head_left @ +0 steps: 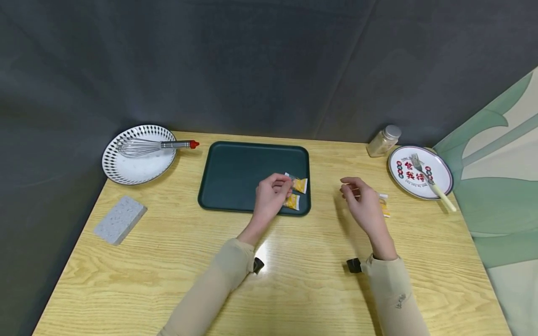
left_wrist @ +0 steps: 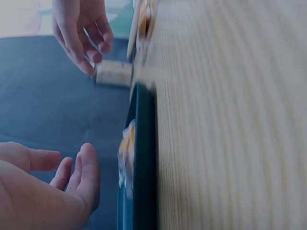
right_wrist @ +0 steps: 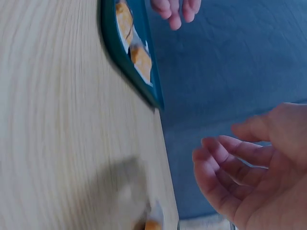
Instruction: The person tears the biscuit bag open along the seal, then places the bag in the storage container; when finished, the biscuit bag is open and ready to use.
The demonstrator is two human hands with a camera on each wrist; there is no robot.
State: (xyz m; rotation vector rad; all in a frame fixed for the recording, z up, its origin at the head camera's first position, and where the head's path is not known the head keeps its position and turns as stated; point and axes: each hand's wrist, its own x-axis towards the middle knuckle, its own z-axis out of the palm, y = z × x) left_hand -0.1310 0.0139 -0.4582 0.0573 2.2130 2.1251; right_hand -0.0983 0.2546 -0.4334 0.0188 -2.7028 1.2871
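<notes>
Overhead, head view: taking the dark green tray [head_left: 235,172] as landmark, two yellow sweets lie in its near right corner, the upper sweet [head_left: 299,185] and the lower sweet [head_left: 292,201] just below it.
Left hand [head_left: 271,193]: over that same corner, fingers loosely curled and apart; fingertips just left of the upper sweet, seemingly brushing its wrapper end, though I cannot tell whether they pinch it.
Right hand [head_left: 364,201]: off the tray to its right, over bare table [head_left: 294,280], fingers relaxed and holding nothing.
Third sweet [head_left: 384,205]: on the table right of the tray, just past the right hand and partly hidden by it; long axis roughly front to back. The right hand is much the nearer to it.
Left wrist view: blurred; left hand [left_wrist: 48,191] spread and empty beside the tray edge [left_wrist: 144,158], one sweet [left_wrist: 126,158] a smear on the rim.
Right wrist view: right hand [right_wrist: 249,167] open, fingers gently bent; tray corner [right_wrist: 136,81] with both sweets cut off at the top; the third sweet [right_wrist: 152,224] barely visible at the bottom edge.
Elsewhere: whisk [head_left: 147,146] on a patterned plate [head_left: 138,170] left of the tray; sponge [head_left: 119,219] nearer; jar [head_left: 383,140] and fork [head_left: 428,179] on a printed plate [head_left: 403,182] to the right.
</notes>
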